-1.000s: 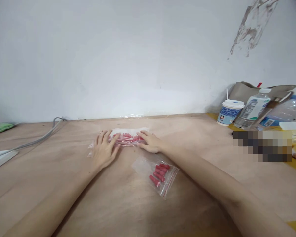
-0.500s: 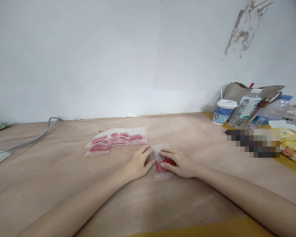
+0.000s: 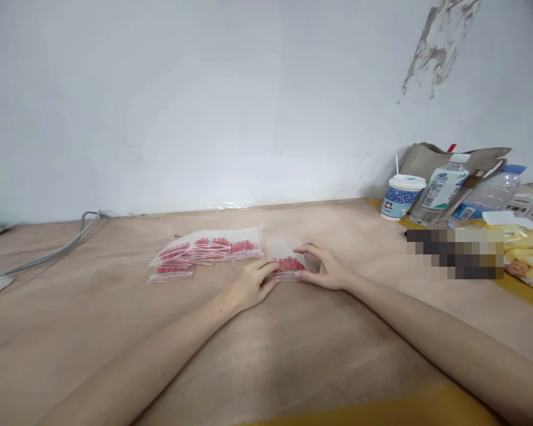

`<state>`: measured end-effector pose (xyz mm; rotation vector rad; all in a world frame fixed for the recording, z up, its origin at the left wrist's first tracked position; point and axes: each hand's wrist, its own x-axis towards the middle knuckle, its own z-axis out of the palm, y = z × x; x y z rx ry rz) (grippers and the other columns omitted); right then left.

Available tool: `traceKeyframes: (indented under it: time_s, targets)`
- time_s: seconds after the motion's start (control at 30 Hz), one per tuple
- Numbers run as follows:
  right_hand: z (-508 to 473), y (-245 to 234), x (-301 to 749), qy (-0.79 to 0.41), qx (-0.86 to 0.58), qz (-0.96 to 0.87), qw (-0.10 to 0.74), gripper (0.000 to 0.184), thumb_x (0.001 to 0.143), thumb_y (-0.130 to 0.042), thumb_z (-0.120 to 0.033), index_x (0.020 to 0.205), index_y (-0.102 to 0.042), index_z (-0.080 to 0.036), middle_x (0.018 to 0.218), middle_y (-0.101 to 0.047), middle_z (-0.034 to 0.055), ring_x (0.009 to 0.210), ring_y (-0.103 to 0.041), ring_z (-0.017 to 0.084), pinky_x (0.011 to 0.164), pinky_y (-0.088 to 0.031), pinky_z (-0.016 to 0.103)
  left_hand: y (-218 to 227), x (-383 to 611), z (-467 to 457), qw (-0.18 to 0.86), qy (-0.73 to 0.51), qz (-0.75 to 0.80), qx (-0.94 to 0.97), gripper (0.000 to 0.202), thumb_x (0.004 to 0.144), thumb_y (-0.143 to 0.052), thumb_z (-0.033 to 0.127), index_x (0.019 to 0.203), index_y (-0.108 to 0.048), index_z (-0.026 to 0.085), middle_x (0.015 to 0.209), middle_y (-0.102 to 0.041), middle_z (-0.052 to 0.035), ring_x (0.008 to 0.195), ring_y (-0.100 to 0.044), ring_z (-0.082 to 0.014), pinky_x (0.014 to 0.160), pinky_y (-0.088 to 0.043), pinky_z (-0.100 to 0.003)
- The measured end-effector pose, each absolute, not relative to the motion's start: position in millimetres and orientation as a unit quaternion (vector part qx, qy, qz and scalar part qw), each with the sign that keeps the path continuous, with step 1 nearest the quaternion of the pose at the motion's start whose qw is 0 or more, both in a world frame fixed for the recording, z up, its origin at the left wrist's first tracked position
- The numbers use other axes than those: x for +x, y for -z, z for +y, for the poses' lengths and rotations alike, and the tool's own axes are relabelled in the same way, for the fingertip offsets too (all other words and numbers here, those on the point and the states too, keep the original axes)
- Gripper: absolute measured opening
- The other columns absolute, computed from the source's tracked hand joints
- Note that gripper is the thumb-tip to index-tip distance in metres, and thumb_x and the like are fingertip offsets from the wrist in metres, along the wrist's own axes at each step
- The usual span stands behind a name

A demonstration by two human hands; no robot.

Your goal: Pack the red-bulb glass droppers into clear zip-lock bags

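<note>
A clear zip bag (image 3: 286, 248) with several small red pieces (image 3: 289, 264) lies flat on the table between my two hands. My left hand (image 3: 251, 284) rests at its lower left edge, fingertips touching the plastic and the thumb a little apart from them. At the right edge, my right hand (image 3: 326, 269) is curved in a wide C, its thumb and forefinger apart and their tips on the bag. Just left of this bag spreads an overlapping pile of similar bags (image 3: 208, 248), also with red pieces inside.
A lidded paper cup (image 3: 403, 198) with a straw, a clear bottle (image 3: 439, 192) and a blue-capped bottle (image 3: 493, 192) stand at the back right. A yellow packet (image 3: 530, 254) lies nearer. A grey cable (image 3: 66, 245) crosses the left side; a white wall (image 3: 182, 106) closes the back.
The single bag has moved away from me, closer beside the pile. My right hand has drawn back from over the red pieces to the bag's right edge, its fingers wider apart.
</note>
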<state>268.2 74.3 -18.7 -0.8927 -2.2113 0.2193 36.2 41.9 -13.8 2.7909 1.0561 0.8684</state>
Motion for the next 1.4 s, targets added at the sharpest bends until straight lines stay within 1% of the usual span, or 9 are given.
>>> traceKeyframes:
  time_s: [0.1, 0.23, 0.33, 0.47, 0.6, 0.8, 0.97, 1.2, 1.4]
  targets:
    - [68, 18, 282, -0.017, -0.311, -0.898, 0.309, 0.048, 0.068, -0.061, -0.046, 0.107, -0.056, -0.019, 0.094, -0.059, 0.0088, 0.088, -0.053, 0.021, 0.081, -0.037, 0.037, 15, 38, 48, 0.000, -0.266, 0.334, 0.904, 0.018, 0.088, -0.044, 0.021, 0.097, -0.059, 0.019, 0.099, -0.062, -0.0054, 0.088, -0.059, -0.0188, 0.078, -0.046, -0.031]
    - [71, 24, 288, 0.091, -0.285, -0.915, 0.271, 0.024, 0.082, -0.046, -0.031, 0.096, -0.061, -0.019, 0.081, -0.062, 0.0074, 0.076, -0.054, 0.017, 0.080, -0.035, 0.036, 19, 40, 50, -0.025, -0.270, 0.343, 0.899, 0.021, 0.090, -0.041, 0.023, 0.092, -0.061, 0.018, 0.096, -0.063, -0.0067, 0.088, -0.059, -0.0196, 0.078, -0.046, -0.031]
    - [73, 28, 288, 0.143, -0.277, -0.918, 0.247, 0.025, 0.086, -0.039, -0.025, 0.088, -0.063, -0.020, 0.075, -0.063, 0.0053, 0.069, -0.053, 0.014, 0.082, -0.034, 0.035, 21, 41, 48, -0.039, -0.277, 0.351, 0.893, 0.022, 0.091, -0.042, 0.025, 0.091, -0.062, 0.017, 0.095, -0.062, -0.0070, 0.087, -0.059, -0.0191, 0.078, -0.046, -0.030]
    - [71, 29, 286, 0.197, -0.276, -0.907, 0.249, 0.026, 0.087, -0.039, -0.025, 0.082, -0.064, -0.021, 0.072, -0.063, 0.0037, 0.068, -0.052, 0.014, 0.081, -0.034, 0.033, 22, 43, 46, -0.058, -0.280, 0.357, 0.889, 0.022, 0.089, -0.045, 0.030, 0.089, -0.063, 0.017, 0.092, -0.062, -0.0064, 0.081, -0.060, -0.0185, 0.072, -0.047, -0.029]
    - [71, 28, 283, 0.241, -0.265, -0.886, 0.294, 0.023, 0.085, -0.043, -0.022, 0.074, -0.063, -0.018, 0.064, -0.061, 0.0024, 0.064, -0.050, 0.013, 0.075, -0.033, 0.031, 21, 44, 47, -0.079, -0.282, 0.351, 0.890, 0.020, 0.086, -0.050, 0.032, 0.089, -0.062, 0.016, 0.092, -0.062, -0.0061, 0.079, -0.060, -0.0185, 0.069, -0.048, -0.029]
    - [73, 27, 280, 0.260, -0.258, -0.881, 0.300, 0.026, 0.085, -0.042, -0.017, 0.066, -0.059, -0.016, 0.060, -0.058, 0.0009, 0.059, -0.046, 0.011, 0.074, -0.032, 0.029, 19, 62, 55, -0.124, -0.282, 0.319, 0.896, 0.018, 0.085, -0.052, 0.031, 0.093, -0.060, 0.016, 0.095, -0.062, -0.0069, 0.088, -0.057, -0.0214, 0.079, -0.045, -0.034]
    - [76, 28, 280, 0.258, -0.259, -0.886, 0.286, 0.025, 0.085, -0.041, -0.018, 0.066, -0.057, -0.015, 0.061, -0.057, 0.0016, 0.059, -0.046, 0.011, 0.075, -0.031, 0.031, 22, 89, 66, -0.159, -0.267, 0.289, 0.906, 0.016, 0.086, -0.048, 0.025, 0.091, -0.060, 0.015, 0.091, -0.064, -0.0070, 0.085, -0.058, -0.0205, 0.076, -0.046, -0.032]
    - [77, 29, 280, 0.236, -0.256, -0.892, 0.289, 0.021, 0.085, -0.043, -0.019, 0.072, -0.060, -0.016, 0.065, -0.059, 0.0017, 0.063, -0.048, 0.012, 0.075, -0.031, 0.031, 26, 97, 75, -0.208, -0.241, 0.264, 0.911, 0.011, 0.079, -0.050, 0.012, 0.077, -0.061, 0.013, 0.079, -0.064, -0.0069, 0.079, -0.059, -0.0214, 0.072, -0.046, -0.033]
    - [75, 29, 276, 0.276, -0.268, -0.878, 0.286, 0.026, 0.084, -0.042, -0.019, 0.064, -0.057, -0.016, 0.061, -0.057, 0.0021, 0.063, -0.046, 0.013, 0.076, -0.029, 0.032, 24, 97, 80, -0.245, -0.218, 0.235, 0.915, 0.014, 0.081, -0.047, 0.011, 0.072, -0.058, 0.013, 0.075, -0.062, -0.0060, 0.073, -0.058, -0.0191, 0.068, -0.045, -0.031]
